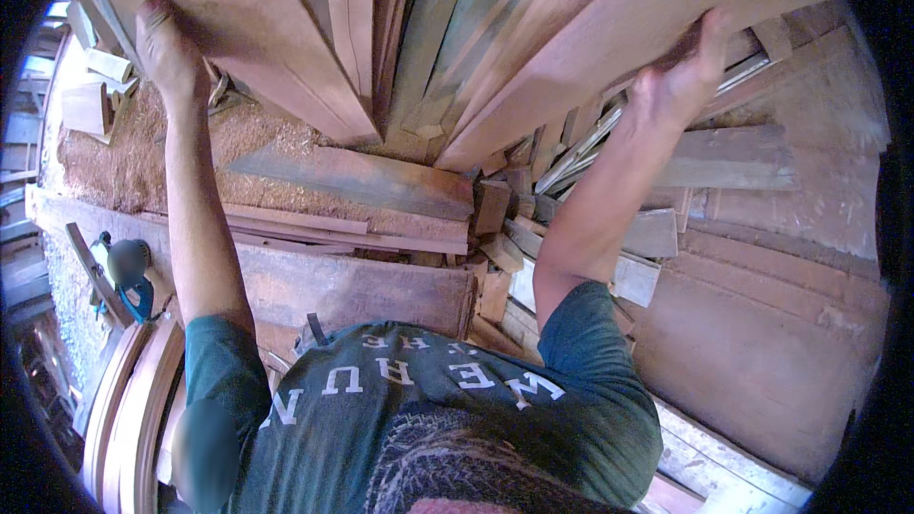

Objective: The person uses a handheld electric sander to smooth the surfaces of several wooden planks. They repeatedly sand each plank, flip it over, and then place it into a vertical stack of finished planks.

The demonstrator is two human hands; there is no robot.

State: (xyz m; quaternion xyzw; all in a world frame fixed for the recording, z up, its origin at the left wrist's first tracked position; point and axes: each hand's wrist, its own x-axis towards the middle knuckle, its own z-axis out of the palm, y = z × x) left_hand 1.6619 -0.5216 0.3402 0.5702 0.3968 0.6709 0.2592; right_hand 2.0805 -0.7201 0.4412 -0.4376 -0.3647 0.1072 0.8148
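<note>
Both my arms reach forward over long wooden boards. My left hand point(173, 52) grips the outer edge of a wide reddish-brown plank point(257, 33), thumb on its face and other fingers mostly hidden. At the outer edge of another wide plank point(609, 33) is my right hand point(681, 76), its thumb raised along the side and its fingers partly hidden by the board. The near ends of the two planks lean in toward each other at the centre. Between them stand several narrower boards point(350, 9), some darker and greenish.
Sawdust point(124, 162) is heaped at the left, beside a loose dark board point(371, 181). A thick beam point(362, 290) runs across in front of me. Offcuts point(493, 207) crowd the centre. Large flat panels point(752, 295) lie at right; curved wooden strips point(124, 409) stand at lower left.
</note>
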